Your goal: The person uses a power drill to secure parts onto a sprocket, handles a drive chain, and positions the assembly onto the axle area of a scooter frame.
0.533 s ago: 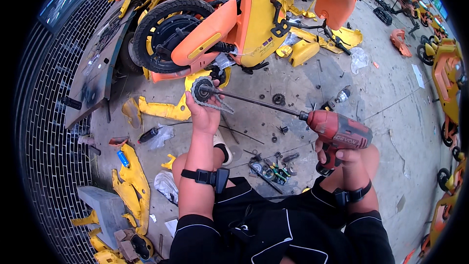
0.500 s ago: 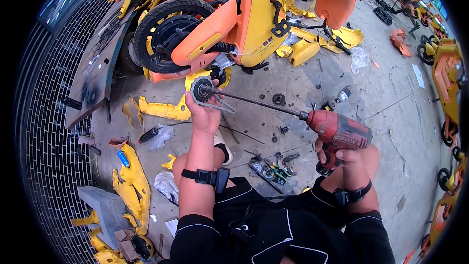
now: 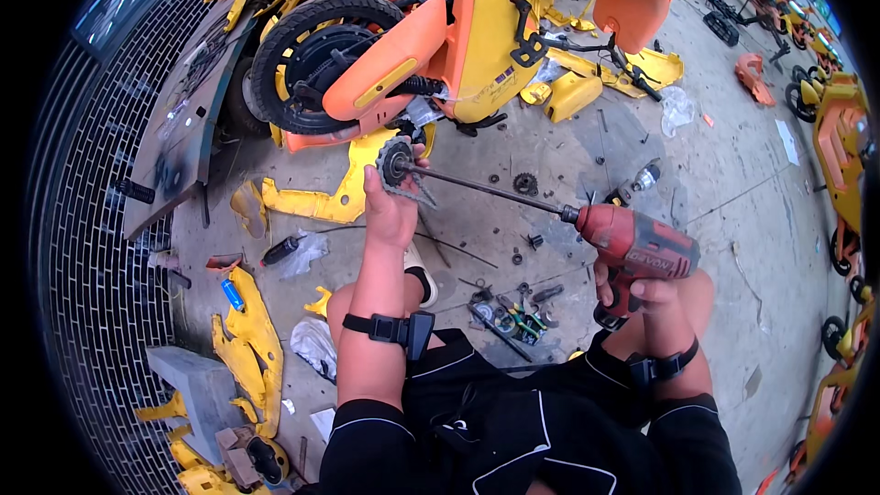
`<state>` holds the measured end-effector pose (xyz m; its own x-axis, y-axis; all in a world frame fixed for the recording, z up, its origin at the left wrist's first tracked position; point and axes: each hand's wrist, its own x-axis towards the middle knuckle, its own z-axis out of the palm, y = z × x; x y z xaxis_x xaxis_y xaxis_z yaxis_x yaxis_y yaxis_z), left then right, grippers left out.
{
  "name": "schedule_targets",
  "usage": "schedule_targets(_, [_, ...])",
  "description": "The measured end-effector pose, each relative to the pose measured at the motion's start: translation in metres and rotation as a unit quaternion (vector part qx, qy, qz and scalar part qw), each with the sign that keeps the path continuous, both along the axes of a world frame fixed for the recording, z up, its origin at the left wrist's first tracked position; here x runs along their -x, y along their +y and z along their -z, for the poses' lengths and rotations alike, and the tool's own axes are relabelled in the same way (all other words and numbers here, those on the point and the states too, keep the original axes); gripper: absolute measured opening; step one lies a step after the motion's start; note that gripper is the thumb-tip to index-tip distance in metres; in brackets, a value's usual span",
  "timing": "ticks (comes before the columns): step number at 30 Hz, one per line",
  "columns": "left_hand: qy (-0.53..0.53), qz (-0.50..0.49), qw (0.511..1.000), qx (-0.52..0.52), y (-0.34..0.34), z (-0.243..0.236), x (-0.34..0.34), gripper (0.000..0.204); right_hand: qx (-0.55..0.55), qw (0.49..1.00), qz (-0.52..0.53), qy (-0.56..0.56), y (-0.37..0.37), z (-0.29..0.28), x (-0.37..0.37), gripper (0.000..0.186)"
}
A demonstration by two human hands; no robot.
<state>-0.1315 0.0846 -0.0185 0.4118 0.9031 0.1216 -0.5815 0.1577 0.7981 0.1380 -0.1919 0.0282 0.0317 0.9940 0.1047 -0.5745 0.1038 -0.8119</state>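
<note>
My left hand [image 3: 390, 206] grips a round toothed metal gear part [image 3: 396, 161], held up in front of me. My right hand [image 3: 642, 298] holds a red power drill [image 3: 637, 243] by its grip. The drill's long thin bit [image 3: 486, 188] reaches left and meets the centre of the gear part. Just beyond lies an orange and yellow scooter [image 3: 440, 37] on its side, its black wheel [image 3: 316, 60] facing me. Both wrists wear black straps.
Yellow plastic panels [image 3: 247, 348] and scraps lie on the concrete at my left beside a dark brick wall [image 3: 101, 293]. Pliers, sockets and screws [image 3: 509, 316] are scattered by my knees. A small sprocket [image 3: 525, 184] lies on the floor. More orange vehicles [image 3: 839, 147] stand at right.
</note>
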Motion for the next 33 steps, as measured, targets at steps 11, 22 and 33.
schedule_targets(11, [0.019,0.093,0.994,-0.055,-0.015,0.000,-0.011,0.094,0.014,1.000,0.005,0.010,0.004,0.002,0.005,0.078])
schedule_targets(22, [0.039,0.111,0.988,-0.096,-0.024,-0.011,-0.009,0.095,0.036,0.993,-0.023,0.106,0.014,0.009,0.014,0.074])
schedule_targets(33, [0.008,0.013,0.998,-0.063,-0.027,-0.017,0.001,0.081,0.055,0.977,-0.050,0.200,0.016,0.020,0.016,0.069])
